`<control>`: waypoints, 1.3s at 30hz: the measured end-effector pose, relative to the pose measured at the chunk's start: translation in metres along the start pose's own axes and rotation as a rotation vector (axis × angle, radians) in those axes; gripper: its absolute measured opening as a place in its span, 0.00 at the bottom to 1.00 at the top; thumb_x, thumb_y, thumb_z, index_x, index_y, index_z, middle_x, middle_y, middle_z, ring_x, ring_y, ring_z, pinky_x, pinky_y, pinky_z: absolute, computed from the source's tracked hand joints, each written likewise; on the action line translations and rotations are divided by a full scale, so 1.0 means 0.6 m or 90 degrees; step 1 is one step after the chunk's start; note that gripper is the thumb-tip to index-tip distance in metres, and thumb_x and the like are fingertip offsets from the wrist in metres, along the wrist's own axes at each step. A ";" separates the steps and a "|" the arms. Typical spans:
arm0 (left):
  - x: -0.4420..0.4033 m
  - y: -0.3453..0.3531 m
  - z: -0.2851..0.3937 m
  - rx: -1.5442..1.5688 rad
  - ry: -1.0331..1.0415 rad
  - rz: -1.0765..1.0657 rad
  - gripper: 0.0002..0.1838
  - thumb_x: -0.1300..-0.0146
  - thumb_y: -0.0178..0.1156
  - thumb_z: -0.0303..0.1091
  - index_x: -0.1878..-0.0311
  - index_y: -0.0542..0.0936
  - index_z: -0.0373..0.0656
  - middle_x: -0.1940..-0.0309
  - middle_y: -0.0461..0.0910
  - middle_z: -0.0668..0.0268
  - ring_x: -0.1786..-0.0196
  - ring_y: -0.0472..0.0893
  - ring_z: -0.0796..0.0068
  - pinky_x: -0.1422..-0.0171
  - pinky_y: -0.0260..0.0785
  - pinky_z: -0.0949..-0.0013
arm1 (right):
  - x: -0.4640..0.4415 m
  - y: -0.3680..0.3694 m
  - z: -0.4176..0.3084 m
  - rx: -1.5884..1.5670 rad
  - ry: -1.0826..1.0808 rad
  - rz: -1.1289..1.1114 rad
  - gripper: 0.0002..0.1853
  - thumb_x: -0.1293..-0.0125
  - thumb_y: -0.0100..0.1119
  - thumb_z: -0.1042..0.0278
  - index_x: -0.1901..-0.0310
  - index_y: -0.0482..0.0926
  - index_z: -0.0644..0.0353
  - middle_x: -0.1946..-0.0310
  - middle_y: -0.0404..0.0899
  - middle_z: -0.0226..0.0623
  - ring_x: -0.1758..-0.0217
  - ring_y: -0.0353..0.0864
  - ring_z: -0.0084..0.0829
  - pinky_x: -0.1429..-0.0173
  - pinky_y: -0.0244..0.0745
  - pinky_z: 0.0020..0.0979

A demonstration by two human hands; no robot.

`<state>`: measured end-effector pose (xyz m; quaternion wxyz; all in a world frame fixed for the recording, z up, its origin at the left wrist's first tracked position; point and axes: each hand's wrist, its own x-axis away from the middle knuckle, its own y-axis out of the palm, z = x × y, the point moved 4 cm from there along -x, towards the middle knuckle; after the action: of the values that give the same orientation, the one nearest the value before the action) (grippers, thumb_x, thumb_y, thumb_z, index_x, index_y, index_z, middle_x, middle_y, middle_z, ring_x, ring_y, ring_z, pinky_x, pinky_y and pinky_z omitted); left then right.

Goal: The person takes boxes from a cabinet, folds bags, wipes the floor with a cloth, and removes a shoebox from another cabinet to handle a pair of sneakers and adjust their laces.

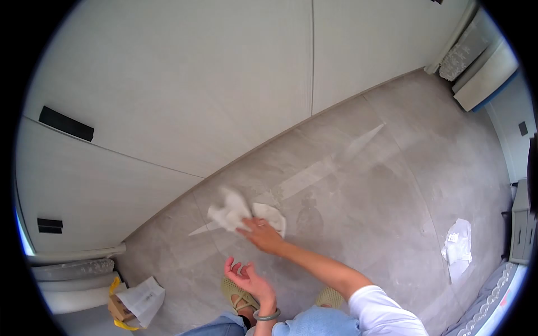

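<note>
My right hand point(263, 236), at the end of a white-sleeved arm, reaches out over the grey floor. Its fingers are closed on a crumpled white cloth point(231, 210), which is partly smeared by motion. Just beyond the fingers, a paler off-white part point(271, 215) spreads on the floor; whether it belongs to the same cloth I cannot tell. My left hand point(252, 281), with a bangle on its wrist, hovers palm up above my foot. Its fingers are loosely bent and apart, with nothing in them.
Tall pale cabinet doors point(224, 84) with black handles line the far side. A white crumpled piece point(457, 246) lies on the floor at right, near a grey drawer unit point(520, 224). At lower left stands a brown box point(120, 309) with a white sheet point(147, 299).
</note>
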<state>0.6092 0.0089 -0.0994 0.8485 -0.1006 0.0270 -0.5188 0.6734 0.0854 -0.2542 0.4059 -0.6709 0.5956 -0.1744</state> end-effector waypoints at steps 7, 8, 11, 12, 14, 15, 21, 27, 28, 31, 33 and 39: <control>-0.003 -0.011 -0.023 -0.043 0.012 0.028 0.25 0.42 0.53 0.19 0.40 0.69 0.42 0.43 0.67 0.65 0.47 0.65 0.72 0.41 0.63 0.69 | -0.165 -0.028 0.096 0.180 0.104 0.067 0.24 0.35 0.53 0.64 0.36 0.73 0.39 0.33 0.65 0.42 0.36 0.70 0.46 0.40 0.70 0.50; 0.001 -0.011 -0.024 -0.046 0.013 0.029 0.25 0.42 0.53 0.19 0.40 0.69 0.42 0.43 0.67 0.65 0.47 0.65 0.72 0.41 0.63 0.69 | -0.172 -0.061 0.127 0.190 0.159 0.075 0.23 0.34 0.53 0.64 0.36 0.73 0.39 0.34 0.66 0.42 0.37 0.70 0.47 0.40 0.71 0.50; 0.013 -0.009 -0.028 -0.070 0.009 -0.024 0.24 0.42 0.53 0.19 0.40 0.69 0.42 0.45 0.67 0.66 0.48 0.65 0.73 0.43 0.64 0.71 | -0.143 -0.149 0.235 0.226 0.333 0.123 0.25 0.34 0.50 0.66 0.34 0.70 0.41 0.33 0.66 0.44 0.35 0.69 0.48 0.38 0.70 0.51; 0.014 -0.003 -0.033 -0.053 0.027 -0.037 0.23 0.42 0.53 0.19 0.41 0.70 0.42 0.46 0.67 0.67 0.48 0.65 0.74 0.44 0.64 0.72 | -0.115 -0.195 0.261 0.216 0.392 0.157 0.24 0.33 0.50 0.66 0.34 0.70 0.41 0.34 0.67 0.46 0.35 0.69 0.49 0.38 0.70 0.52; 0.019 0.011 -0.031 -0.031 0.047 -0.059 0.23 0.42 0.52 0.18 0.42 0.70 0.41 0.47 0.67 0.67 0.48 0.65 0.74 0.45 0.65 0.73 | -0.035 -0.271 0.309 0.263 0.488 0.265 0.22 0.31 0.50 0.65 0.35 0.71 0.42 0.36 0.68 0.49 0.36 0.69 0.53 0.38 0.69 0.53; 0.023 0.023 -0.028 -0.031 0.039 -0.073 0.22 0.42 0.53 0.18 0.42 0.70 0.41 0.47 0.67 0.67 0.48 0.65 0.75 0.46 0.65 0.74 | 0.011 -0.308 0.323 0.268 0.543 0.276 0.22 0.29 0.50 0.63 0.35 0.70 0.42 0.36 0.67 0.50 0.37 0.69 0.56 0.37 0.67 0.55; 0.066 0.073 -0.023 -0.029 0.033 -0.166 0.21 0.43 0.53 0.17 0.45 0.71 0.42 0.47 0.67 0.67 0.48 0.66 0.75 0.48 0.64 0.75 | 0.344 -0.400 0.349 0.404 0.745 0.459 0.22 0.29 0.51 0.64 0.34 0.71 0.43 0.38 0.66 0.60 0.36 0.65 0.59 0.34 0.62 0.53; 0.110 0.145 -0.012 0.007 0.005 -0.288 0.20 0.43 0.53 0.17 0.47 0.73 0.42 0.48 0.67 0.68 0.50 0.67 0.76 0.48 0.63 0.74 | 0.654 -0.416 0.257 0.525 0.972 0.565 0.22 0.29 0.52 0.66 0.34 0.71 0.42 0.41 0.65 0.57 0.39 0.65 0.57 0.35 0.61 0.52; 0.119 0.158 -0.015 0.004 0.007 -0.319 0.19 0.43 0.53 0.18 0.47 0.73 0.42 0.48 0.68 0.68 0.50 0.67 0.76 0.48 0.63 0.74 | 0.700 -0.416 0.255 0.528 1.003 0.575 0.22 0.29 0.52 0.67 0.34 0.71 0.43 0.41 0.65 0.57 0.39 0.65 0.57 0.35 0.61 0.51; 0.149 0.196 -0.005 0.052 -0.027 -0.401 0.18 0.42 0.52 0.19 0.48 0.73 0.42 0.48 0.67 0.69 0.51 0.67 0.77 0.48 0.63 0.73 | 0.795 -0.452 0.240 0.475 1.113 0.626 0.22 0.29 0.51 0.70 0.34 0.71 0.47 0.43 0.66 0.57 0.43 0.68 0.56 0.37 0.63 0.49; 0.162 0.218 0.006 0.096 -0.074 -0.429 0.17 0.41 0.52 0.20 0.48 0.73 0.41 0.49 0.68 0.69 0.52 0.67 0.77 0.49 0.63 0.72 | 0.785 -0.524 0.204 0.421 0.930 0.826 0.21 0.29 0.50 0.72 0.35 0.74 0.51 0.47 0.66 0.57 0.49 0.72 0.53 0.40 0.66 0.44; 0.166 0.264 0.030 0.149 -0.231 -0.470 0.14 0.37 0.52 0.25 0.48 0.73 0.41 0.48 0.67 0.66 0.54 0.66 0.74 0.51 0.63 0.70 | 0.724 -0.647 0.065 0.472 0.920 0.861 0.19 0.29 0.48 0.74 0.38 0.77 0.56 0.58 0.66 0.45 0.57 0.72 0.39 0.46 0.69 0.37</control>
<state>0.7965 -0.0070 -0.1077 0.6027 -0.0963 -0.2193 -0.7612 1.0561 -0.3251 -0.0943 0.1471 0.2294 0.8551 -0.4410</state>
